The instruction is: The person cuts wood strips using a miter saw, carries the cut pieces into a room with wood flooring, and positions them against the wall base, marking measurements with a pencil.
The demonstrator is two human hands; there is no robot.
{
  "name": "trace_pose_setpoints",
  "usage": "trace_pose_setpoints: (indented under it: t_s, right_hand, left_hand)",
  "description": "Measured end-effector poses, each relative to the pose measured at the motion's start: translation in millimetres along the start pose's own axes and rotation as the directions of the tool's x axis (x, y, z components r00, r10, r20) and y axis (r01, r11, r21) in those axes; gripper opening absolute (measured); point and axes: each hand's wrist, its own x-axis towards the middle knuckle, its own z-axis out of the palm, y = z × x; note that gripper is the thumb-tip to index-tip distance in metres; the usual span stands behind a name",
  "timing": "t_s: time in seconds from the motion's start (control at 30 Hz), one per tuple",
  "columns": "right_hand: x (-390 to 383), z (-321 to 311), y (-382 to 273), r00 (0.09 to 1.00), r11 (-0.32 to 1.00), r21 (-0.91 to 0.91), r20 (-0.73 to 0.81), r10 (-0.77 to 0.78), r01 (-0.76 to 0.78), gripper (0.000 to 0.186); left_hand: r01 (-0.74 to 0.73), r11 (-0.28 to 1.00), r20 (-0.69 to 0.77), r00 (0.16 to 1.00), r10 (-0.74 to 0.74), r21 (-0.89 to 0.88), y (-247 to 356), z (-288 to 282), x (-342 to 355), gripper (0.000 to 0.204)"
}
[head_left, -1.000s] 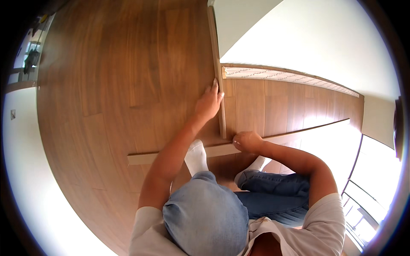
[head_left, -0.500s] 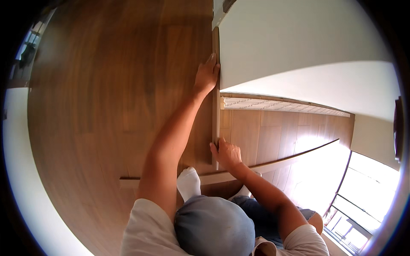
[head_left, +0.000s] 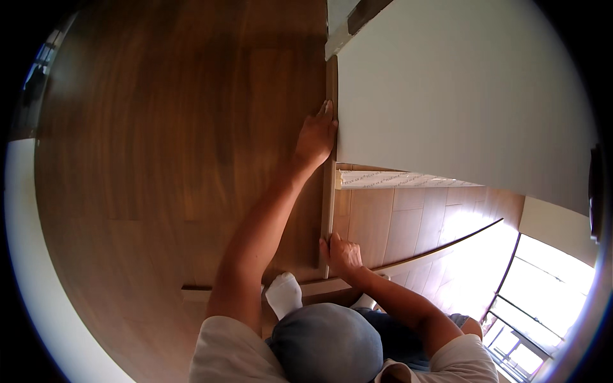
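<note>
The strip [head_left: 329,198] lay lengthwise away from the person, its far part along the foot of the wall [head_left: 460,96] and its near part reaching past the corner. The right hand [head_left: 343,253] was nearer its close end, thumb and fingers pinched astride it; the left hand [head_left: 317,136] lay farther up, fingers nearly straight and together against it, though I couldn't tell whether they gripped.

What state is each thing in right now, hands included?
Left hand: touching the short strip beside the wall
Right hand: pinching the short strip near its lower end
Short strip: held along the wall's foot, running past its corner
Long strip: lying across the floor, unheld
Patterned strip: partly hidden by the wall
Window: glaring, open or shut unclear
</note>
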Motion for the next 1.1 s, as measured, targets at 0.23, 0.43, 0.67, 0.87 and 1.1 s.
trace_pose_setpoints:
  t_s: [0.23,0.43,0.67,0.87,1.1]
  right_hand:
    - [2.2,14.5,10.0,0.972,0.992,0.006,-0.202,-0.122,0.126,0.036]
    - [1.2,9.6,5.0,0.985,0.997,-0.008,-0.157,-0.075,0.074,0.037]
    - [-21.3,26.5,12.5,0.993,0.999,0.009,-0.112,-0.037,0.038,0.037]
    - [3.8,7.7,4.8,0.985,0.994,0.04,-0.146,-0.094,0.1,0.036]
    - [-9.3,15.4,8.9,0.985,0.996,0.011,-0.15,-0.09,0.093,0.037]
  left_hand:
    - [-0.044,0.998,-0.038,0.998,0.042,-0.04,-11.5,12.1,1.3,0.053]
    - [0.001,1.0,-0.011,1.0,-0.002,-0.021,-6.4,5.3,5.5,0.054]
    - [-0.086,0.996,-0.094,0.992,0.087,0.019,-8.2,22.5,-18.8,0.05]
    - [-0.009,1.0,-0.081,0.997,0.01,0.014,-2.9,1.1,21.8,0.05]
    - [-0.117,0.993,-0.148,0.982,0.118,0.017,-19.6,28.4,4.8,0.049]
